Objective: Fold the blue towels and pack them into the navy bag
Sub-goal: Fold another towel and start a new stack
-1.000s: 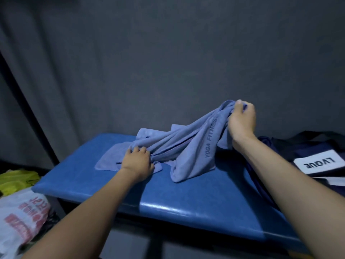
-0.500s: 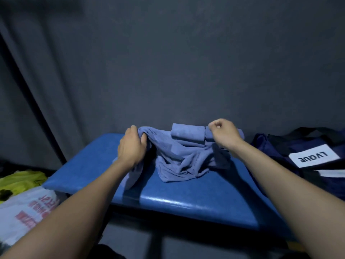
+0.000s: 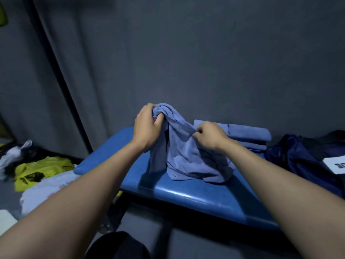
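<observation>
Both hands, left hand and right hand, pinch the limp blue towel; soft, light cloth likely sags, so corners suit gripping best.

white label on navy bag | upside-down letters "UE", rest cut off

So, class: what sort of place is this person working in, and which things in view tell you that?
Probably a gym or massage room, though that is a guess: a padded blue bench, blue towels stacked folded on it, and a navy sports bag beside them.
</observation>
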